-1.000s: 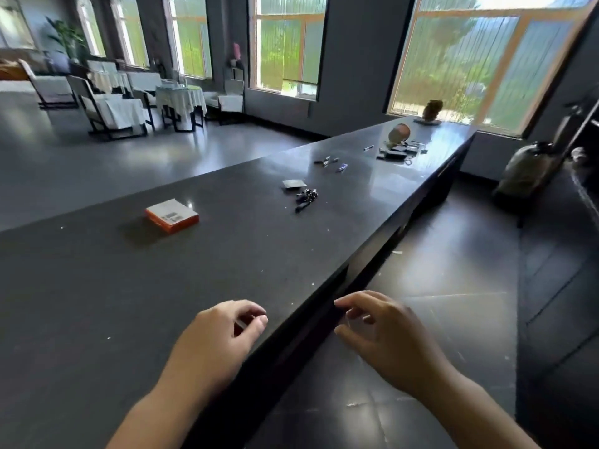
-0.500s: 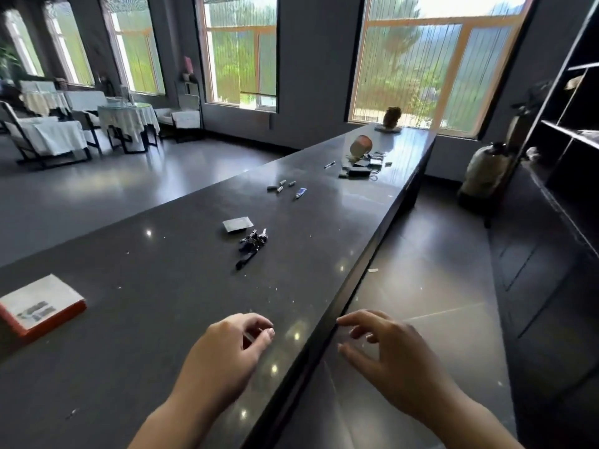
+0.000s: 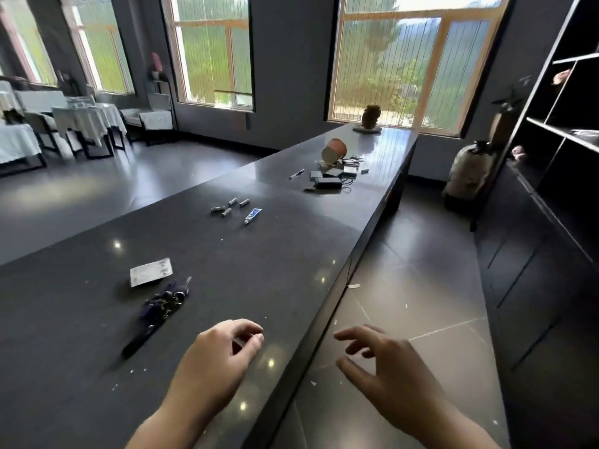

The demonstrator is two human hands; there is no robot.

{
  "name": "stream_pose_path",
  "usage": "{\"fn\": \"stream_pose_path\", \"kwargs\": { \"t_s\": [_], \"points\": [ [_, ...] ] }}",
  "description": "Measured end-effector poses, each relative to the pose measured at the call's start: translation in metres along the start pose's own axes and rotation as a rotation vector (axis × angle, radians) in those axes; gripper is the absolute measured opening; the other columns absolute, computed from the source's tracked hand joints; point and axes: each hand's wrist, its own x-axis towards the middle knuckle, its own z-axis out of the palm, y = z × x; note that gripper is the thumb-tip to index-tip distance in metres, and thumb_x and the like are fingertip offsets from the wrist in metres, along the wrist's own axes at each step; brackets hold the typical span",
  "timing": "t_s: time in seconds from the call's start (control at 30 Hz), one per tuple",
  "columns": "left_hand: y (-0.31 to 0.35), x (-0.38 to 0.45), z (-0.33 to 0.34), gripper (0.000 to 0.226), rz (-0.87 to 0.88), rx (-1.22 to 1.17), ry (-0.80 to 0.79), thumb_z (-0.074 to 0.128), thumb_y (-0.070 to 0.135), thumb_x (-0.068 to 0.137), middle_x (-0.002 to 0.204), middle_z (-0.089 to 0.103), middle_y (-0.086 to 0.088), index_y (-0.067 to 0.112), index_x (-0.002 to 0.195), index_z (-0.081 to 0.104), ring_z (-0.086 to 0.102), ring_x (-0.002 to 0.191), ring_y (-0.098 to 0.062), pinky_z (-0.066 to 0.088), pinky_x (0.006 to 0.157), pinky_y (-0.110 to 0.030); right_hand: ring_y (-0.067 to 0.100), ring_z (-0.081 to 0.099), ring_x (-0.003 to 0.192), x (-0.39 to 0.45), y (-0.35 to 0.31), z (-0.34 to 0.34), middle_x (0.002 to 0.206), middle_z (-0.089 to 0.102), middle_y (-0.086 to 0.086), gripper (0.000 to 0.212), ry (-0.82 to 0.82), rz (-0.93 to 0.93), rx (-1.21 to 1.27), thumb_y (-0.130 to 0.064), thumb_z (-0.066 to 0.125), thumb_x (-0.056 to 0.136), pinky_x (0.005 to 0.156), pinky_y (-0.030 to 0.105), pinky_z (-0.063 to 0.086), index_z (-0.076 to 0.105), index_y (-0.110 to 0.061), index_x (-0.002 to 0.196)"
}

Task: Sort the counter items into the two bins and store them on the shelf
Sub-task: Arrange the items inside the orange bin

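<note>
Two hands by the long dark counter.
The left hand pinches a small dark thing. The right hand is spread over the floor, holding nothing.

Dark grey walls, glossy tiled floor, bright wood-framed windows, white-clothed tables

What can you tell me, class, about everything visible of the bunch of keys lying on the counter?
The bunch of keys is a dark, bluish-black cluster with metal rings and one key tip poking out toward the far end. A long dark strap or handle trails from it toward the viewer. It lies flat on the dark counter, just nearer than a small white card, seemingly not touching it. Neither hand touches it. The picture is blurred, so finer detail is unclear.
</note>
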Motion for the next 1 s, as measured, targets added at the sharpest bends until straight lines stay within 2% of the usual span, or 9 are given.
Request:
{"fn": "stream_pose_path", "kwargs": {
  "t_s": [0.13, 0.33, 0.4, 0.53, 0.67, 0.77, 0.83, 0.93, 1.0],
  "points": [
    [0.027, 0.056, 0.04, 0.007, -0.036, -0.033, 0.024, 0.067, 0.033, 0.084, 0.08, 0.061, 0.036, 0.039, 0.08, 0.068, 0.059, 0.075, 0.007, 0.045, 0.067, -0.015, -0.007, 0.057, 0.094, 0.052, 0.056, -0.041, 0.095, 0.06, -0.027, 0.024, -0.011, -0.025, -0.016, -0.038, 0.066, 0.083, 0.081, 0.013, 0.046, 0.064, -0.039, 0.107],
    [0.056, 0.126, 0.087, 0.007, -0.082, -0.069, 0.089, 0.065, 0.036, 0.084, 0.083, 0.062, 0.033, 0.042, 0.08, 0.066, 0.059, 0.077, 0.005, 0.045, 0.066, -0.017, -0.008, 0.057, 0.092, 0.134, 0.117, -0.073, 0.091, 0.06, -0.026, 0.022, -0.039, -0.063, -0.03, -0.038, 0.067, 0.083, 0.079, 0.014, 0.047, 0.064, -0.04, 0.104],
    [0.052, 0.141, 0.093, 0.008, -0.138, -0.065, 0.1, 0.066, 0.035, 0.084, 0.083, 0.061, 0.033, 0.042, 0.08, 0.066, 0.058, 0.075, 0.005, 0.045, 0.066, -0.016, -0.006, 0.058, 0.091, 0.162, 0.123, -0.069, 0.093, 0.061, -0.026, 0.022, -0.081, -0.097, -0.011, -0.036, 0.067, 0.084, 0.08, 0.015, 0.047, 0.065, -0.039, 0.105],
    [0.029, 0.184, 0.092, 0.011, -0.24, -0.013, 0.213, 0.069, 0.028, 0.084, 0.074, 0.066, 0.019, 0.039, 0.079, 0.068, 0.059, 0.072, 0.006, 0.041, 0.062, -0.008, -0.007, 0.057, 0.092, 0.226, 0.127, -0.052, 0.099, 0.059, -0.028, 0.024, -0.16, -0.192, -0.003, -0.033, 0.066, 0.084, 0.08, 0.015, 0.046, 0.064, -0.037, 0.107],
    [0.003, 0.234, 0.082, 0.012, -0.295, -0.037, 0.325, 0.069, 0.023, 0.084, 0.076, 0.067, 0.014, 0.035, 0.08, 0.07, 0.06, 0.07, 0.001, 0.045, 0.066, -0.017, -0.007, 0.057, 0.091, 0.294, 0.126, -0.035, 0.098, 0.059, -0.026, 0.025, -0.224, -0.249, -0.008, -0.033, 0.065, 0.083, 0.084, 0.017, 0.045, 0.064, -0.036, 0.107],
    [-0.017, 0.272, 0.079, 0.012, -0.339, -0.062, 0.415, 0.07, 0.022, 0.084, 0.073, 0.067, 0.013, 0.033, 0.08, 0.071, 0.058, 0.066, 0.004, 0.04, 0.06, -0.01, -0.011, 0.055, 0.091, 0.348, 0.129, -0.028, 0.095, 0.057, -0.029, 0.026, -0.279, -0.289, -0.05, -0.036, 0.064, 0.083, 0.083, 0.011, 0.042, 0.063, -0.039, 0.108],
    [-0.027, 0.296, 0.077, 0.011, -0.351, -0.067, 0.465, 0.07, 0.019, 0.084, 0.072, 0.067, 0.011, 0.03, 0.081, 0.071, 0.057, 0.066, 0.002, 0.04, 0.058, -0.009, -0.011, 0.054, 0.091, 0.381, 0.131, -0.023, 0.096, 0.056, -0.031, 0.026, -0.297, -0.309, -0.064, -0.036, 0.064, 0.083, 0.083, 0.011, 0.043, 0.063, -0.039, 0.108],
    [-0.037, 0.326, 0.078, 0.01, -0.38, -0.03, 0.466, 0.069, 0.018, 0.084, 0.077, 0.067, 0.011, 0.027, 0.083, 0.072, 0.059, 0.068, 0.0, 0.04, 0.062, -0.006, -0.006, 0.058, 0.09, 0.42, 0.136, -0.011, 0.096, 0.06, -0.026, 0.024, -0.304, -0.31, -0.026, -0.032, 0.065, 0.082, 0.084, 0.018, 0.046, 0.065, -0.036, 0.106],
    [-0.043, 0.338, 0.078, 0.01, -0.411, -0.012, 0.459, 0.069, 0.019, 0.084, 0.077, 0.067, 0.012, 0.028, 0.082, 0.072, 0.06, 0.07, 0.0, 0.042, 0.064, -0.008, -0.006, 0.058, 0.089, 0.437, 0.14, 0.0, 0.094, 0.06, -0.026, 0.024, -0.326, -0.298, -0.003, -0.03, 0.067, 0.08, 0.082, 0.018, 0.046, 0.066, -0.035, 0.104]
  ]
}}
